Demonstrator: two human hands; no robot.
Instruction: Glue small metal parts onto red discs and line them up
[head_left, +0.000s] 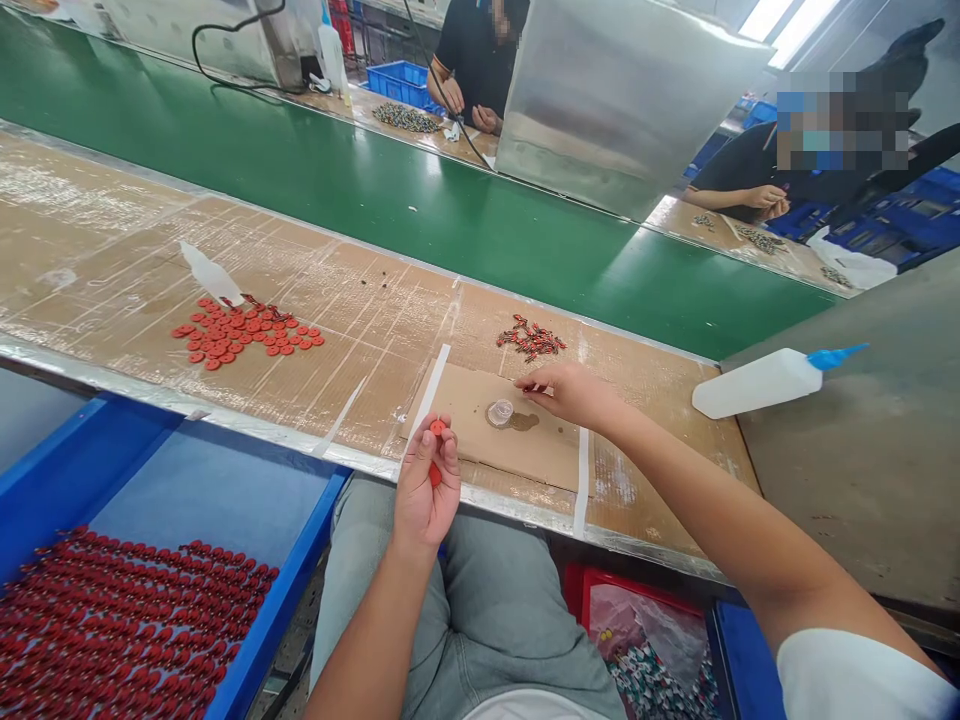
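Note:
My left hand [426, 490] is closed around red discs; one small red disc [437, 427] sits at the fingertips and another shows against the palm. My right hand [577, 395] pinches a small dark part [527, 388] above a cardboard sheet [480, 450], which is taped to the bench. Just left of those fingertips, a small clear round dish [499, 412] stands on the sheet beside a wet brown stain. Beyond the right hand lies a heap of small red and black parts [531, 338]. Farther left, many loose red discs [225, 332] are spread out.
A white bottle with a blue tip [765, 382] lies at right; another white bottle [210, 272] lies behind the discs. A blue tray [292, 480] holds rows of red parts at lower left. Across the green conveyor belt [420, 200], two people work with their hands.

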